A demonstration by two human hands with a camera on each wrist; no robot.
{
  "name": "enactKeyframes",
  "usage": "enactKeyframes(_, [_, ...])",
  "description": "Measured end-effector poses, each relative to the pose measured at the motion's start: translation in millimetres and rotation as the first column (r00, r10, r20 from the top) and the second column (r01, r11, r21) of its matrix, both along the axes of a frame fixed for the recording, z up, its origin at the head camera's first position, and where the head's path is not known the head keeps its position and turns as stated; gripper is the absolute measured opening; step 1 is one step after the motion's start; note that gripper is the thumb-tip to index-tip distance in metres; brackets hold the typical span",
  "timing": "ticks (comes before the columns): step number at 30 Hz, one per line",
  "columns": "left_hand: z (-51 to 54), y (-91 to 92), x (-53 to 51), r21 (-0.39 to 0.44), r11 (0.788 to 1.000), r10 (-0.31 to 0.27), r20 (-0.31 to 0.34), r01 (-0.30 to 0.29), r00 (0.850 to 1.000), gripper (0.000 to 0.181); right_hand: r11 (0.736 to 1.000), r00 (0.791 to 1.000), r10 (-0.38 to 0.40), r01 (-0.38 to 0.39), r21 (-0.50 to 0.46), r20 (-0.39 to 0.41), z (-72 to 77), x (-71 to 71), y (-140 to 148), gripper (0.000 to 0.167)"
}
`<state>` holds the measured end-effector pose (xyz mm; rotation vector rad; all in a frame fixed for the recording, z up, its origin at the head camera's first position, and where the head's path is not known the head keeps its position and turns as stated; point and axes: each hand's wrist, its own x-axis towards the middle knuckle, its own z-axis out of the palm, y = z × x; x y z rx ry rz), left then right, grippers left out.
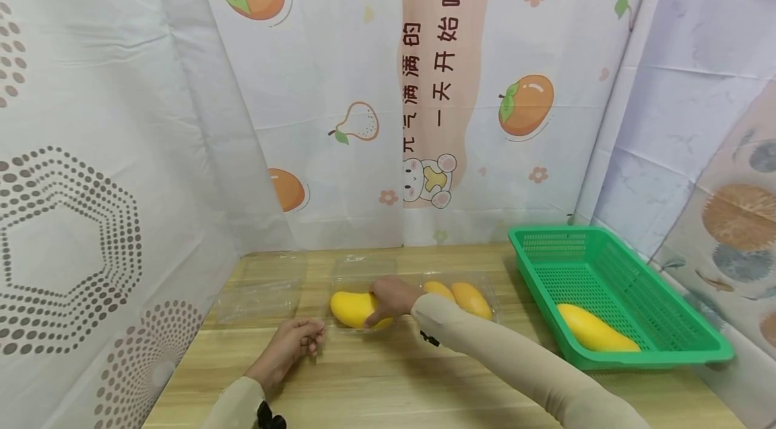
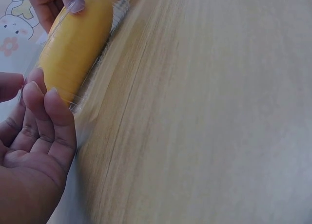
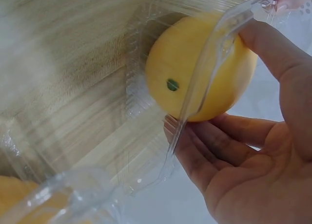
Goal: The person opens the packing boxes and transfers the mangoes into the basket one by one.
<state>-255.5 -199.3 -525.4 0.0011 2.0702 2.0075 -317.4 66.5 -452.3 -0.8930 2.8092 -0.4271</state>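
In the middle of the table, a yellow mango (image 1: 350,308) lies in a clear plastic box (image 3: 130,83) whose lid stands up behind it. My right hand (image 1: 394,295) holds this mango, thumb on one side and fingers on the other, as the right wrist view (image 3: 243,151) shows. At the box's left end my left hand (image 1: 296,343) pinches the thin clear rim between thumb and fingertips (image 2: 36,95). The mango's green stem spot shows through the wall in the right wrist view. From above, my right hand covers part of the fruit.
To the right, a second clear box (image 1: 494,284) contains two mangoes (image 1: 471,300). Another clear box (image 1: 261,294) sits open at the left. A green basket (image 1: 661,301) with one mango (image 1: 594,329) stands at the far right. Printed curtains (image 1: 339,45) rise behind the table.
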Motion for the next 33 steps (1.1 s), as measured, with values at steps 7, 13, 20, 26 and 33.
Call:
enactKeyframes(7, [-0.8, 0.7, -1.6, -0.003, 1.0, 0.006, -0.008, -0.006, 1.0, 0.031, 1.0, 1.0, -0.007, 0.007, -0.012, 0.003, -0.5, 0.3, 0, 0.05])
enactKeyframes(13, [-1.5, 0.9, -2.1, -0.003, 1.0, 0.018, -0.004, -0.018, 1.0, 0.03, 1.0, 1.0, -0.016, 0.015, -0.015, -0.023, -0.7, 2.6, 0, 0.056])
enactKeyframes(20, [-2.1, 3.9, -1.7, -0.019, 0.999, 0.039, -0.005, -0.039, 0.999, 0.03, 0.999, 0.998, 0.006, -0.009, -0.043, -0.062, -0.9, 4.0, 2, 0.052])
enactKeyframes(26, [-2.1, 5.2, -0.3, -0.027, 0.998, 0.063, -0.005, -0.063, 0.998, 0.031, 0.997, 0.997, 0.021, -0.027, -0.074, -0.075, 2.0, 1.3, 4, 0.054])
enactKeyframes(33, [-0.7, 5.6, 1.7, -0.028, 0.997, 0.071, -0.015, -0.071, 0.997, 0.031, 0.994, 0.992, 0.047, -0.057, -0.09, -0.113, 11.9, -3.1, 10, 0.06])
